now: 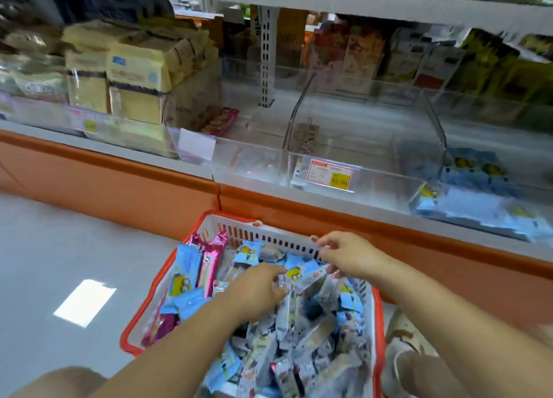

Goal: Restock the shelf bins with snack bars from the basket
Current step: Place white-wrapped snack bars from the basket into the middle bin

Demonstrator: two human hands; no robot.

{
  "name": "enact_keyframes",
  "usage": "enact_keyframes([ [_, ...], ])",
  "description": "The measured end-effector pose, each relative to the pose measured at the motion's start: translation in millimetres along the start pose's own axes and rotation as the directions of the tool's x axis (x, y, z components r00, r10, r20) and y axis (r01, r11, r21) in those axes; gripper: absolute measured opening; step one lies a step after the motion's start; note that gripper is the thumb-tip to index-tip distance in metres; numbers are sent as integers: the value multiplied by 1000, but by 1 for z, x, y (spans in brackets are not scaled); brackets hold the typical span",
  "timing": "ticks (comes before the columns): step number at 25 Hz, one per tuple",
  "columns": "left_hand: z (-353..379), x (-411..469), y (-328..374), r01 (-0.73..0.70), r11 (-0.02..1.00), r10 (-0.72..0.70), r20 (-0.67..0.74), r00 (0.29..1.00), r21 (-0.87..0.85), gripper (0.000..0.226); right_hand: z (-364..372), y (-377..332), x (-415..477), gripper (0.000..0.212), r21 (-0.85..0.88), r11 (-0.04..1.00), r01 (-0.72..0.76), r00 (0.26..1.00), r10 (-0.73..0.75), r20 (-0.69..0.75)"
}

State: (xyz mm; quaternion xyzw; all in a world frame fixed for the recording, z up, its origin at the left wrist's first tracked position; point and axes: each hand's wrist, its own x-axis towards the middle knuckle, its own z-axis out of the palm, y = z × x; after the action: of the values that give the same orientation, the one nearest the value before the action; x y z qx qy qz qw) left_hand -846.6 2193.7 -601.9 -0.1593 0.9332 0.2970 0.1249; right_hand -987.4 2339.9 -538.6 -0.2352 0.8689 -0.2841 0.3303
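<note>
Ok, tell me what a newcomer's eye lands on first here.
A red-rimmed basket heaped with blue and pink snack bars fills the bottom centre. Both hands meet over it, the left hand on the pile, the right hand seemingly pinching a blue bar. Behind, a clear shelf bin stands nearly bare.

A white basket (269, 239) with a red rim is shown filled with wrapped snack bars. Near the basket's far edge, a blue snack bar (300, 273) is pinched at its right end by the right hand (344, 254). The left hand (257, 287) is placed at the bar's left end with fingers curled; a grip cannot be confirmed. Pink bars (209, 260) are stood in the far left corner. Clear shelf bins (374, 173) are mounted above.
</note>
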Motion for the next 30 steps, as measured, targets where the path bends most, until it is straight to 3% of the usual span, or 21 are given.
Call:
enact_keyframes([
  [4, 31, 15, 3, 89, 990, -91, 19, 996, 105, 73, 38, 50, -3, 27, 108, 970, -219, 975, 215, 47],
  [6, 36, 19, 6, 108, 979, -105, -24, 994, 175, 73, 58, 63, -7, 25, 32, 973, -230, 971, 227, 68],
  [8, 35, 21, 8, 105, 985, -103, -23, 994, 138, 67, 76, 70, -10, 29, -20, 977, -210, 971, 211, 108],
  [12, 24, 14, 7, 147, 958, -120, 121, 985, -247, 54, 86, 65, -17, 25, 60, 984, -168, 973, 156, 171],
  [15, 4, 2, 13, 195, 838, -140, 146, 979, -510, 52, 76, 46, -25, 31, 361, 914, -183, 972, 115, 203],
  [18, -36, -4, 30, 96, 783, -70, 65, 995, -615, 45, 53, 23, -34, 39, 526, 845, -98, 989, 24, 146],
  [21, -92, -2, 52, -111, 688, 24, -131, 991, -717, 24, 5, -8, -45, 35, 587, 800, 123, 990, -140, -16],
  [23, -126, 2, 59, -308, 708, 10, -428, 904, -635, 16, -42, -38, -51, 39, 634, 707, 313, 950, -251, -188],
  [25, -145, 10, 59, -388, 849, 76, -643, 762, -360, 24, -93, -69, -44, 46, 627, 611, 484, 874, -311, -372],
  [27, -146, 22, 53, -324, 945, 227, -656, 720, -28, 47, -136, -92, -16, 44, 592, 586, 554, 822, -273, -499],
  [29, -136, 34, 43, -213, 962, 272, -587, 763, 168, 64, -159, -108, 23, 33, 509, 725, 464, 838, -173, -518],
  [30, -132, 39, 37, -165, 961, 263, -565, 782, 220, 67, -161, -111, 43, 29, 454, 820, 349, 877, -115, -466],
])
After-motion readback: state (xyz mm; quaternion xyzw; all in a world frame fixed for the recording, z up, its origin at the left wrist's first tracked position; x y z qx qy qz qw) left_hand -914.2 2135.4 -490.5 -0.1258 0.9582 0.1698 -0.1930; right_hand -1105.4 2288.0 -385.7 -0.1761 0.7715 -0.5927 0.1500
